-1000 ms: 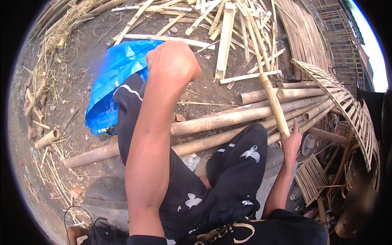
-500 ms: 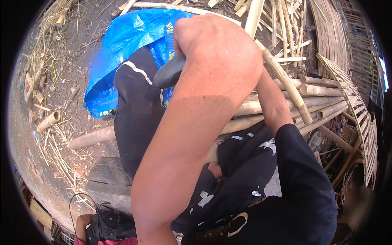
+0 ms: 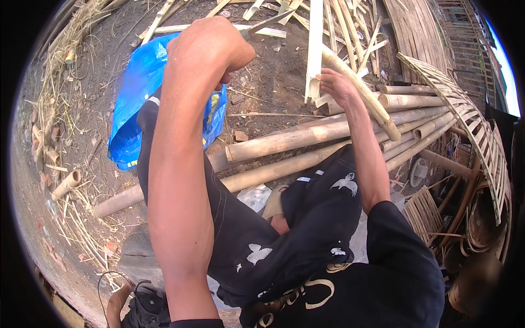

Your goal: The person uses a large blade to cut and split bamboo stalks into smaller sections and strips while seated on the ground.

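Note:
My left hand [image 3: 210, 46] is raised over the blue plastic sheet [image 3: 128, 101], its fingers wrapped round the handle of a knife. The knife's thin dark blade [image 3: 269, 21] points up and to the right; the handle is mostly hidden in my fist. Farther right, my right hand [image 3: 337, 87] grips the near end of a pale split bamboo piece [image 3: 314, 49], fingers close together at its edge. A round bamboo pole [image 3: 377, 109] lies slanting just behind that hand. My left leg in black trousers is partly covered by the sheet.
Several bamboo poles [image 3: 290, 139] lie across the ground ahead of my legs. Split strips [image 3: 350, 33] are heaped at the far right, beside a slatted bamboo panel [image 3: 465, 104]. A short bamboo piece [image 3: 66, 185] lies left. Another person's arm [image 3: 116, 306] shows at the lower left.
My left arm has swung left and the knife now points up to the right. My right hand, hidden before, shows at the split bamboo, which has shifted left and nearer.

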`<state>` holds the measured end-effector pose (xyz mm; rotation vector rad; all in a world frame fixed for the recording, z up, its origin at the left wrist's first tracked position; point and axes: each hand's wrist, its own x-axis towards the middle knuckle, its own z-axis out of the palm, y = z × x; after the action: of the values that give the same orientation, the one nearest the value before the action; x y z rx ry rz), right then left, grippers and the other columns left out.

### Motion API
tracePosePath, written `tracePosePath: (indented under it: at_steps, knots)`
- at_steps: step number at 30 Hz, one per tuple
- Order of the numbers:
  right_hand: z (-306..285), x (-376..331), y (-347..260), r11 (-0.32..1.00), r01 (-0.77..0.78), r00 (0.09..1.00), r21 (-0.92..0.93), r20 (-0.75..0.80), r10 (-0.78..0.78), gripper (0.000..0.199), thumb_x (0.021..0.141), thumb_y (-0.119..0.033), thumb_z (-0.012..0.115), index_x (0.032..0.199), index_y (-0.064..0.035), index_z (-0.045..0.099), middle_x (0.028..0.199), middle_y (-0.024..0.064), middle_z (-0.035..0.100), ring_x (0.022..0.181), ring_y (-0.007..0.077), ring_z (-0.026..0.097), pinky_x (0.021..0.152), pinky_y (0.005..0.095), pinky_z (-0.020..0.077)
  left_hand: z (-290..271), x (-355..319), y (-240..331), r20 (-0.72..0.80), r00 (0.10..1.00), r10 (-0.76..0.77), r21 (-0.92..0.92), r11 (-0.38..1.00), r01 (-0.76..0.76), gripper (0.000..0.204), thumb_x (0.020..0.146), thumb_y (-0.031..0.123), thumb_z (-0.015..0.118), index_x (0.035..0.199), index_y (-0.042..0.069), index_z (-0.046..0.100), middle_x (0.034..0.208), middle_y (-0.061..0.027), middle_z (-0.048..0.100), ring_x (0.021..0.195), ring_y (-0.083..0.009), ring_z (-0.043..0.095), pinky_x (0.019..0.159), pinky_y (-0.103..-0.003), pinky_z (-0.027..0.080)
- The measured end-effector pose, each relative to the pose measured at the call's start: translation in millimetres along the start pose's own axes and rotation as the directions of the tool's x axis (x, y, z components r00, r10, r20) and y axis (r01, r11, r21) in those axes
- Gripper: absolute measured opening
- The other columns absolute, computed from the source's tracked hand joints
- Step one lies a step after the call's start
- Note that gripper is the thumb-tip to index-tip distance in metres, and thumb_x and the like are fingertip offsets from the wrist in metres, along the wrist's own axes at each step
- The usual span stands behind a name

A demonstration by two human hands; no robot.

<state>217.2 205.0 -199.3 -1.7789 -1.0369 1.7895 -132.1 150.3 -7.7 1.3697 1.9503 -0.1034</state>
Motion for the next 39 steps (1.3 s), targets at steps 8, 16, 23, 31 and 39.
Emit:
tracePosePath:
  at_steps: [8, 16, 23, 31, 39]
  knots:
    - [44, -62, -11, 0.956, 0.293, 0.954, -0.013, -0.065, -0.293, 0.034, 0.087, -0.009, 0.073, 0.12, -0.0021, 0.069, 0.107, 0.0072, 0.073, 0.089, 0.0117, 0.064, 0.08, 0.0265, 0.049, 8, 9, -11, -0.094, 0.995, 0.036, -0.206, 0.977, -0.054, 0.049, 0.085, 0.042, 0.074, 0.08, -0.007, 0.074, 0.071, -0.0141, 0.074, 0.062, -0.0207, 0.074, 0.065, -0.033, 0.06]
    - [78, -95, 6, 0.894, 0.446, 0.892, -0.04, -0.064, -0.447, 0.034, 0.088, -0.015, 0.075, 0.119, 0.0001, 0.069, 0.104, 0.0074, 0.073, 0.094, 0.0126, 0.065, 0.088, 0.0291, 0.0493, 42, 21, 31, -0.309, 0.943, 0.123, -0.594, 0.75, -0.292, 0.06, 0.056, 0.057, 0.094, 0.064, 0.006, 0.064, 0.067, -0.0016, 0.064, 0.06, -0.0097, 0.058, 0.06, -0.025, 0.046]
    - [95, -110, 5, 0.884, 0.467, 0.884, 0.018, 0.021, -0.468, 0.036, 0.087, -0.015, 0.075, 0.118, 0.0042, 0.069, 0.102, 0.0087, 0.074, 0.093, 0.0125, 0.067, 0.084, 0.0267, 0.0514, 55, 42, 31, -0.467, 0.871, 0.15, -0.764, 0.427, -0.483, 0.041, 0.067, 0.033, 0.092, 0.081, 0.001, 0.069, 0.075, -0.007, 0.071, 0.066, -0.014, 0.066, 0.062, -0.03, 0.053]
    - [96, -119, 29, 0.909, 0.416, 0.909, 0.003, 0.005, -0.416, 0.049, 0.085, -0.013, 0.074, 0.128, 0.0074, 0.063, 0.111, 0.0137, 0.073, 0.093, 0.0143, 0.066, 0.086, 0.0269, 0.0504, 67, 59, 39, -0.33, 0.944, 0.033, -0.871, 0.375, -0.317, 0.044, 0.059, 0.025, 0.096, 0.076, -0.004, 0.067, 0.07, -0.0089, 0.066, 0.059, -0.0164, 0.062, 0.056, -0.03, 0.051]
    - [94, -137, 41, 0.817, 0.519, 0.821, -0.253, -0.121, -0.559, 0.058, 0.093, -0.025, 0.07, 0.138, 0.0078, 0.054, 0.1, 0.0141, 0.071, 0.09, 0.0207, 0.065, 0.087, 0.0338, 0.0491, 85, 63, 30, -0.423, 0.906, -0.032, -0.713, 0.629, -0.311, 0.023, 0.062, 0.017, 0.079, 0.075, -0.001, 0.072, 0.069, -0.0086, 0.069, 0.062, -0.0139, 0.066, 0.061, -0.032, 0.053]
